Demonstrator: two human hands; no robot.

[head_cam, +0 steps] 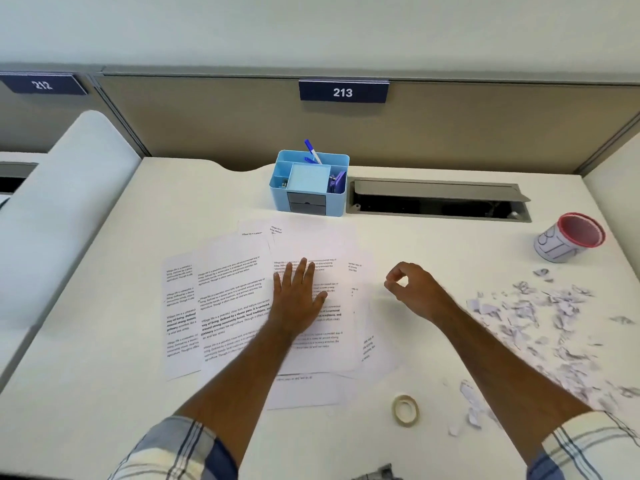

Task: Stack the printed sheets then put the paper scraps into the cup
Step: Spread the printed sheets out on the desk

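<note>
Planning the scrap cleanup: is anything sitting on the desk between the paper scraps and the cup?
Nothing visible: bare desk lies between the paper scraps and the cup. The tape roll sits nearer, off that path.

A single head-worn wide-angle view looks forward and steeply down onto the tabletop (pixel 104 341) from the person's seat, close enough that both forearms enter from the bottom edge. It faces the partition carrying the 213 sign (pixel 343 92), which sits top centre; straight lines bow toward the frame's corners.
</note>
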